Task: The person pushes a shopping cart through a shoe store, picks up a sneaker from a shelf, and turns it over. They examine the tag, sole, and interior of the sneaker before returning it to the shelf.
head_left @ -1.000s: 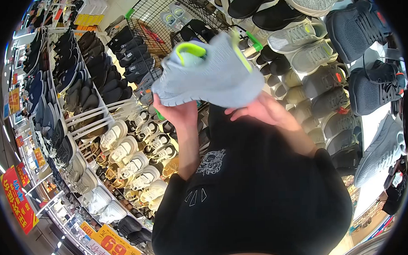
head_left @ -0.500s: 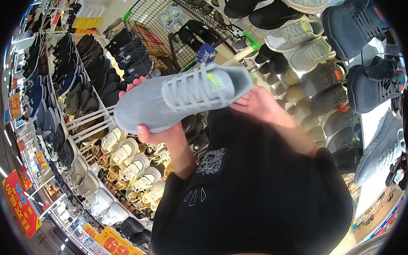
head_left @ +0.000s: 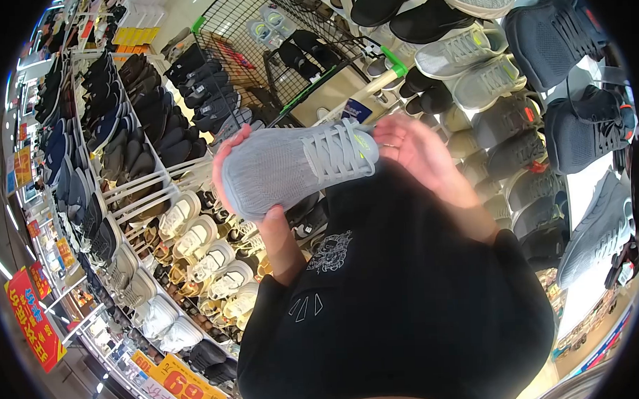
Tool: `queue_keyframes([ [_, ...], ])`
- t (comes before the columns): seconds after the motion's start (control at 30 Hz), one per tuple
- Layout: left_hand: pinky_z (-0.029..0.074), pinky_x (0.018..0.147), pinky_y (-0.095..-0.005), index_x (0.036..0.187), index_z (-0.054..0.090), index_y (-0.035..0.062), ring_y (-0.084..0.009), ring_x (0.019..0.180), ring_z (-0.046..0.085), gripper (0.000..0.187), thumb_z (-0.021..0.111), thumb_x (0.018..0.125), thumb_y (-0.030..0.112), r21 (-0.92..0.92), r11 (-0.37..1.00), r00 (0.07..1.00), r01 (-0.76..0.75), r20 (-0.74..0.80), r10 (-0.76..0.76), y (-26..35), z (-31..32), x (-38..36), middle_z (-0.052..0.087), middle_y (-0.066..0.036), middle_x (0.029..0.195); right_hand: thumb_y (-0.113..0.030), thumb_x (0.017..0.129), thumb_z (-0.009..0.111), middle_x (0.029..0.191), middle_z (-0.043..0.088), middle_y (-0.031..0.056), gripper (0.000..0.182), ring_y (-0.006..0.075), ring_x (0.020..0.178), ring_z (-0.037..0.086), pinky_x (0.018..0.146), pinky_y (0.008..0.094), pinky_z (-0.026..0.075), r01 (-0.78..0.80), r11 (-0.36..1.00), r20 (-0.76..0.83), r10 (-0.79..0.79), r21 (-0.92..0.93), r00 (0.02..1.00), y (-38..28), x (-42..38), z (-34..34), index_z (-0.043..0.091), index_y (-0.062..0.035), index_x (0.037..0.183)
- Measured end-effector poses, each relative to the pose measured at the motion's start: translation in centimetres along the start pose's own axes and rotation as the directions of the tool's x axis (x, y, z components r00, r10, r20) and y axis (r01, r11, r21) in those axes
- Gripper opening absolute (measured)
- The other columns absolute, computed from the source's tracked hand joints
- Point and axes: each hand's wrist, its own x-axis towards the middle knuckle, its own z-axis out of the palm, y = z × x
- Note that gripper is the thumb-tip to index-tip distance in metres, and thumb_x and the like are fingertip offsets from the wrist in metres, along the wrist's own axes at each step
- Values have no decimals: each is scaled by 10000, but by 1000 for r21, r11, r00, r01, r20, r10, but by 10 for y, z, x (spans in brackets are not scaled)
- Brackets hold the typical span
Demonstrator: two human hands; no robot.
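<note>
A grey knit sneaker (head_left: pixel 269 162) with pale laces and a yellow-green mark on its tongue is tilted, toe toward the left. Around its toe, my left hand (head_left: pixel 228 164) is closed, with the thumb on the near side and fingers at the far edge. My right hand (head_left: pixel 423 153) is beside the heel end, fingers loosely bent and apart, palm partly showing, fingertips right at the collar. A dark blue tag (head_left: pixel 356 111) shows just beyond the tongue. The sole and heel are mostly hidden.
A wire shopping cart (head_left: pixel 286 46) with green corners stands ahead, with light sneakers (head_left: pixel 271 25) in it. Shoe racks line the left, holding white shoes (head_left: pixel 212 259) and dark ones. On the right, a display carries dark sneakers (head_left: pixel 550 44). A price sign (head_left: pixel 182 387) hangs lower left.
The sneaker has turned and tipped, its toe moving right and its opening now less visible. My left hand has moved right with it. My right hand's fingers have loosened at the heel.
</note>
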Motion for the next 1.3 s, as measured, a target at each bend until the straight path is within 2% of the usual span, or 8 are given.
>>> queue_keyframes([
  [0.2, 398, 1017, -551, 1228, 455, -90, -370, 1108, 542, 898, 766, 593, 464, 72, 984, 980, -160, 127, 150, -2, 0, -6, 504, -243, 1171, -154, 954, 546, 1013, 663, 94, 246, 158, 898, 647, 823, 296, 531, -228, 965, -14, 228, -129, 974, 9, -2, 9, 588, 29, 1113],
  [0.4, 388, 1018, -576, 1234, 433, -72, -351, 1099, 538, 911, 771, 590, 478, 67, 992, 988, -109, 115, 100, 2, -3, -13, 499, -235, 1164, -98, 900, 635, 915, 648, 37, 242, 84, 763, 592, 677, 220, 482, -154, 974, 19, 159, -163, 987, 11, -5, 5, 596, 13, 1111],
  [0.57, 457, 944, -448, 1289, 401, -44, -342, 1145, 519, 985, 699, 611, 604, 64, 996, 999, 54, -3, -54, 4, -3, -15, 502, -243, 1217, -73, 843, 699, 820, 621, 3, 191, 21, 573, 438, 510, 189, 334, -36, 934, 166, 101, -355, 981, -9, -18, 8, 603, -4, 993],
  [0.77, 463, 934, -452, 1293, 394, -57, -351, 1158, 509, 950, 655, 625, 566, -9, 985, 980, 173, -98, -173, 6, -1, -17, 503, -261, 1215, -11, 801, 729, 748, 624, -8, 148, 33, 620, 537, 558, 176, 403, 219, 834, 272, -87, -506, 958, -6, -20, 17, 599, -24, 870],
  [1.0, 460, 943, -449, 1292, 388, -55, -352, 1154, 511, 963, 667, 610, 566, 13, 1000, 994, 28, -108, -26, 8, -6, -18, 498, -262, 1224, -20, 819, 720, 738, 606, -28, 134, 20, 642, 536, 570, 171, 402, 250, 746, 307, -64, -617, 950, 2, -15, 8, 594, -35, 863],
  [1.07, 467, 931, -445, 1284, 386, -52, -348, 1128, 526, 955, 681, 611, 557, 114, 993, 995, -26, -92, 36, 8, -7, -15, 500, -261, 1222, -35, 835, 708, 715, 565, -55, 120, 8, 610, 484, 554, 177, 376, 339, 616, 211, -273, -711, 939, 4, -16, 11, 588, -45, 837],
  [1.17, 479, 914, -440, 1277, 384, -49, -338, 1097, 543, 934, 690, 625, 545, 184, 982, 992, -47, -103, 67, 8, -8, -15, 502, -253, 1216, -11, 809, 690, 616, 505, -45, 151, 27, 540, 445, 521, 186, 355, 547, 473, 407, -371, -690, 835, -12, -35, 47, 640, -31, 949],
  [1.3, 457, 942, -465, 1296, 372, -24, -366, 1161, 524, 979, 787, 622, 554, 90, 995, 993, 52, -112, -41, 12, -3, -16, 488, -207, 1217, 4, 761, 699, 561, 506, 38, 264, 130, 424, 448, 399, 253, 354, 928, 304, 848, -414, -214, 331, -38, -55, 111, 608, 53, 1005],
])
